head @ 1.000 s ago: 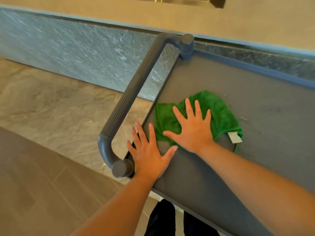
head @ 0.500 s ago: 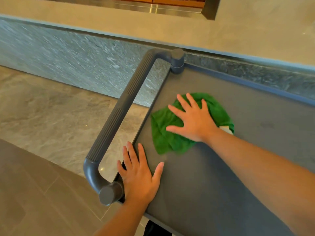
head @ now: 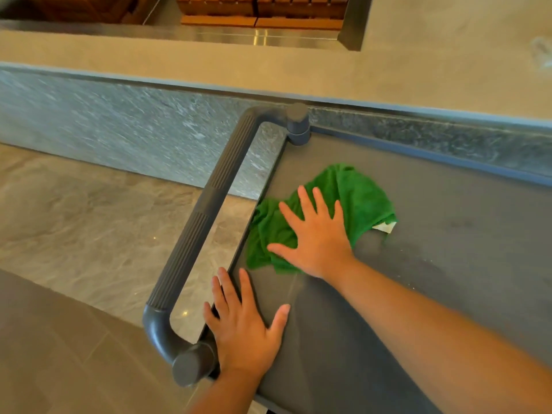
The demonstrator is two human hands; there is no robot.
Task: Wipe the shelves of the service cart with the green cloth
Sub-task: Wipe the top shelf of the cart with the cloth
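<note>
Pressing down, spread wide, the right hand (head: 316, 234) flattens the green cloth (head: 361, 192) on the service cart's top shelf (head: 454, 264), by its 9 o'clock edge. The left hand (head: 242, 327), also spread, rests on the shelf at the cloth's 7 o'clock, beside the ribbed handle (head: 200, 240).

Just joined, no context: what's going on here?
A person is wiping the grey service cart's top shelf. The right hand presses the green cloth flat, fingers spread, at the end nearest the handle. The left hand rests flat on the shelf's near corner.
</note>
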